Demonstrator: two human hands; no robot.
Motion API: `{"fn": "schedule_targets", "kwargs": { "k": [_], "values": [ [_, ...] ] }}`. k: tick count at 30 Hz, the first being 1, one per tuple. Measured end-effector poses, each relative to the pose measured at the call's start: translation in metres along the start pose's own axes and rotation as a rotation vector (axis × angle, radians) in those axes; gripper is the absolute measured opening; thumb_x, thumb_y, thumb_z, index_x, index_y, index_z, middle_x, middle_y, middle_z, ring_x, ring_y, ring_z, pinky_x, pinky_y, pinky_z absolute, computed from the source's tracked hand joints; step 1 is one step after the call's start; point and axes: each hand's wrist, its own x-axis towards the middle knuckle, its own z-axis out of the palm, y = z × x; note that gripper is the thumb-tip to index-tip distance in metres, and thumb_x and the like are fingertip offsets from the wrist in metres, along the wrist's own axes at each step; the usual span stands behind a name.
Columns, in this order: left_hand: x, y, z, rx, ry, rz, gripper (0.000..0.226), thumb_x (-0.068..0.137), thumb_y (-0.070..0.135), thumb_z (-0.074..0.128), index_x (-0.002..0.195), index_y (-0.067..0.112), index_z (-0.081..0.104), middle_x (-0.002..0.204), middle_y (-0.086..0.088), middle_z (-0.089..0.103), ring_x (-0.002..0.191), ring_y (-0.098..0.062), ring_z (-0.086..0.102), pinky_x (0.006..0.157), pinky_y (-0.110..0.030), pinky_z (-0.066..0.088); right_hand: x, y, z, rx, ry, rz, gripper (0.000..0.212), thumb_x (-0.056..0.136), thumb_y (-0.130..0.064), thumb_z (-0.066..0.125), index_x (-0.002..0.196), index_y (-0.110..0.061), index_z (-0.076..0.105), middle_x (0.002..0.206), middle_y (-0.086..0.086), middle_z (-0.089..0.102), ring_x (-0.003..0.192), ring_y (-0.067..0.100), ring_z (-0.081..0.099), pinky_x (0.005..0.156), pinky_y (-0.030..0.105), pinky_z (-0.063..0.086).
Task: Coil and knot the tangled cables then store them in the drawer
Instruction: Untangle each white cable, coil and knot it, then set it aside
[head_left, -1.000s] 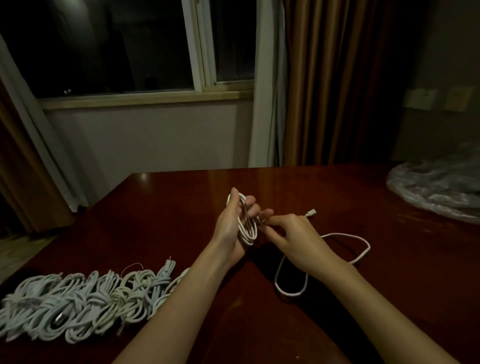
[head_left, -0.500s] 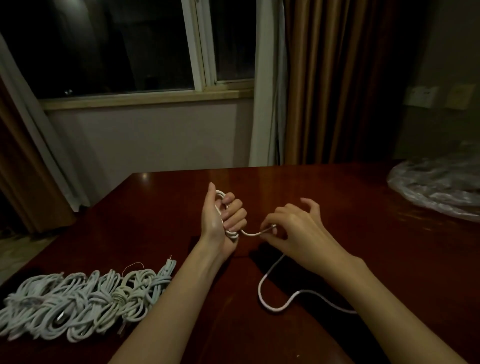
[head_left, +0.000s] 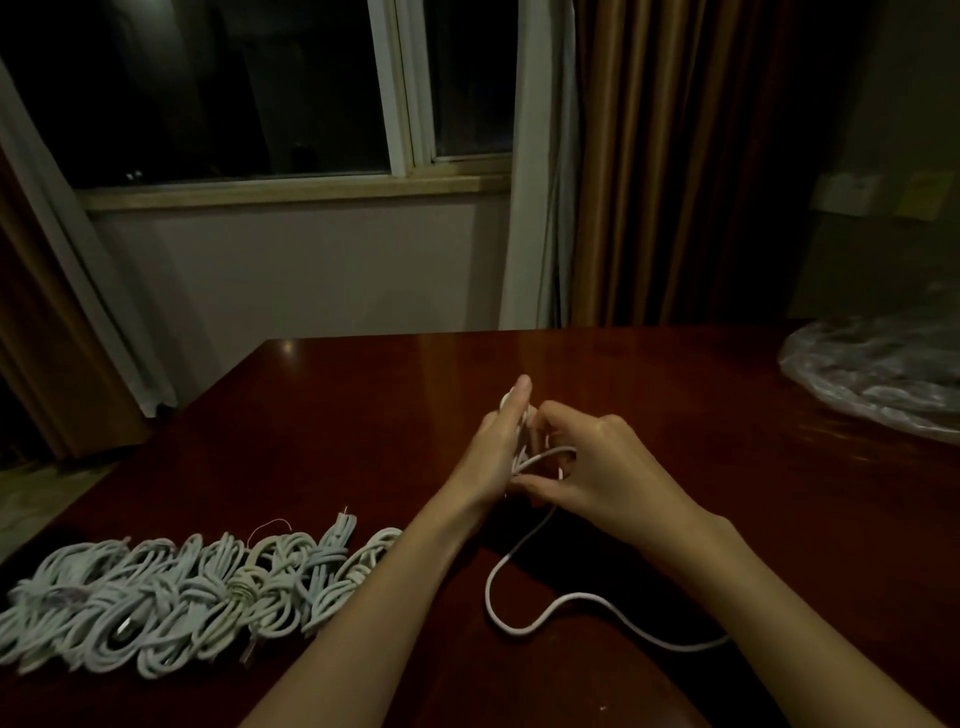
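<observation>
Currently, the person is partway through coiling one thin white cable (head_left: 519, 551) above the dark red polished wooden bench (head_left: 322, 415). The left hand (head_left: 498, 441) stands edge-up with the thumb raised and grips the wound loops of this cable, most of which are hidden behind the palm. The right hand (head_left: 587, 467) is close against the left, its fingers curled and pinching the free run of the cable where it leaves the loops. From this pinch the loose tail drops to the bench, curves back toward the person and passes under the right forearm; its far end is not visible.

Progress, judged from the layout: a row of finished white cable bundles (head_left: 197, 592), each coiled and cinched round its middle, lies on the left near part of the bench, well apart from the hands. The cable in hand is not yet fully wound, and its knot is not yet made.

Remaining work, as an estimate: wind the loose tail, knot the coil, then move all bundles to the drawer. No drawer appears in view, so storage has apparently not begun. A crumpled clear plastic bag (head_left: 883, 374) rests at the right edge of the bench; whether it holds further cables cannot be determined.
</observation>
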Motion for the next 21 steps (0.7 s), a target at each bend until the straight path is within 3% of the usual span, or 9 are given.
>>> {"fn": "schedule_targets", "kwargs": {
  "k": [1, 3, 5, 6, 9, 12, 15, 18, 21],
  "values": [
    [-0.001, 0.0, 0.0, 0.038, -0.035, -0.014, 0.073, 0.094, 0.064, 0.027, 0.085, 0.0, 0.062, 0.079, -0.007, 0.065, 0.079, -0.022, 0.066, 0.078, -0.027, 0.05, 0.0, -0.001, -0.001, 0.011, 0.006, 0.013, 0.035, 0.078, -0.026, 0.077, 0.087, -0.039, 0.046, 0.084, -0.019, 0.06, 0.079, -0.005, 0.064, 0.069, 0.015, 0.053],
    [-0.004, 0.003, 0.0, 0.096, -0.09, -0.047, 0.066, 0.096, 0.061, 0.024, 0.08, 0.011, 0.063, 0.062, 0.007, 0.062, 0.053, -0.008, 0.059, 0.053, -0.017, 0.045, 0.001, -0.001, -0.004, 0.056, -0.004, 0.048, 0.031, 0.077, -0.027, 0.079, 0.079, -0.04, 0.05, 0.076, -0.015, 0.062, 0.074, -0.003, 0.064, 0.066, 0.015, 0.052],
    [-0.006, 0.006, 0.001, 0.06, -0.15, -0.095, 0.069, 0.095, 0.062, 0.024, 0.073, 0.008, 0.061, 0.049, 0.012, 0.044, 0.035, -0.002, 0.041, 0.038, -0.014, 0.029, 0.002, -0.001, -0.009, 0.149, -0.061, 0.097, 0.013, 0.079, -0.027, 0.078, 0.076, -0.026, 0.065, 0.072, -0.006, 0.067, 0.07, 0.001, 0.066, 0.064, 0.02, 0.054],
    [-0.005, 0.005, 0.0, 0.0, -0.176, -0.116, 0.074, 0.094, 0.063, 0.025, 0.073, 0.003, 0.064, 0.055, 0.016, 0.037, 0.032, -0.002, 0.037, 0.036, -0.014, 0.026, 0.002, 0.0, -0.012, 0.204, -0.093, 0.114, 0.012, 0.08, -0.027, 0.076, 0.078, -0.018, 0.069, 0.074, -0.003, 0.069, 0.07, 0.004, 0.067, 0.066, 0.024, 0.056],
    [-0.004, 0.003, -0.002, -0.141, -0.261, -0.137, 0.069, 0.086, 0.069, 0.031, 0.057, 0.017, 0.067, 0.05, 0.009, 0.033, 0.028, -0.004, 0.03, 0.032, -0.014, 0.02, 0.002, 0.005, -0.022, 0.339, -0.123, 0.129, 0.011, 0.085, -0.025, 0.071, 0.085, -0.014, 0.074, 0.08, 0.001, 0.073, 0.076, 0.011, 0.07, 0.073, 0.033, 0.057],
    [-0.003, 0.001, -0.003, -0.184, -0.337, -0.142, 0.06, 0.086, 0.07, 0.031, 0.074, 0.018, 0.06, 0.049, 0.003, 0.034, 0.03, -0.004, 0.026, 0.031, -0.013, 0.02, 0.002, 0.01, -0.026, 0.385, -0.037, 0.136, 0.008, 0.087, -0.024, 0.068, 0.087, -0.019, 0.074, 0.083, 0.0, 0.073, 0.078, 0.011, 0.069, 0.074, 0.029, 0.054],
    [-0.005, 0.0, 0.001, -0.212, -0.453, -0.172, 0.048, 0.089, 0.068, 0.041, 0.074, 0.025, 0.056, 0.048, 0.006, 0.029, 0.03, -0.003, 0.022, 0.032, -0.013, 0.018, 0.003, 0.015, -0.025, 0.408, 0.078, 0.171, 0.005, 0.085, -0.014, 0.07, 0.084, -0.017, 0.073, 0.081, 0.001, 0.071, 0.077, 0.011, 0.068, 0.071, 0.027, 0.054],
    [-0.005, 0.0, 0.0, -0.253, -0.57, -0.143, 0.033, 0.092, 0.048, 0.05, 0.069, 0.026, 0.058, 0.042, 0.007, 0.027, 0.028, -0.002, 0.022, 0.032, -0.015, 0.013, 0.005, 0.017, -0.021, 0.507, 0.142, 0.219, 0.006, 0.079, -0.015, 0.075, 0.076, -0.017, 0.071, 0.077, -0.001, 0.071, 0.076, 0.008, 0.068, 0.067, 0.021, 0.052],
    [-0.006, 0.002, -0.005, -0.302, -0.597, -0.167, 0.014, 0.093, 0.028, 0.05, 0.085, 0.018, 0.053, 0.041, 0.007, 0.03, 0.027, -0.002, 0.025, 0.033, -0.015, 0.013, 0.007, 0.016, -0.017, 0.561, 0.189, 0.25, 0.014, 0.075, -0.02, 0.079, 0.076, -0.015, 0.066, 0.073, -0.004, 0.069, 0.075, 0.01, 0.069, 0.067, 0.02, 0.052]
  ]
}}
